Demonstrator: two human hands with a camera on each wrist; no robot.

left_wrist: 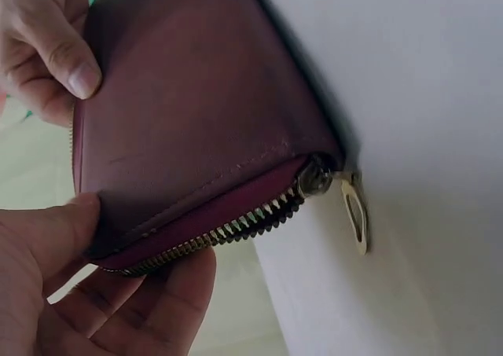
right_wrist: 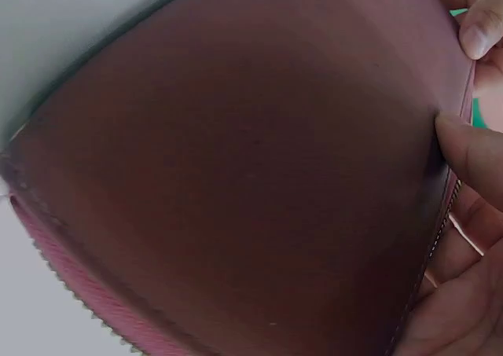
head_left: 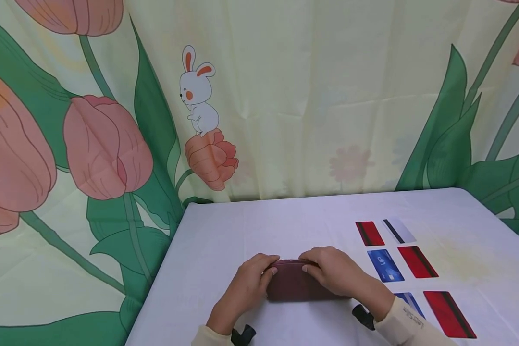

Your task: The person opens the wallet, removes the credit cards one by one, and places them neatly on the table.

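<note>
A dark maroon zip-around wallet (head_left: 300,283) stands on its long edge on the white table, its zipped edge upward. My left hand (head_left: 250,282) grips its upper left corner, thumb on the near face and fingers behind. At the upper right, my right hand (head_left: 335,271) holds it the same way. In the left wrist view the gold zipper pull (left_wrist: 356,214) hangs at the low end of the side, beside the tabletop. The zipper teeth (left_wrist: 236,229) show along that side. The right wrist view is mostly filled by the wallet's face (right_wrist: 251,167); its inside is hidden.
Right of the wallet, several cards lie in two columns: red cards with a dark stripe (head_left: 450,315), a blue card (head_left: 386,265), a white striped card (head_left: 399,231), and another blue one (head_left: 410,303) partly behind the right forearm. A tulip-and-rabbit curtain (head_left: 285,96) hangs behind the table (head_left: 225,230).
</note>
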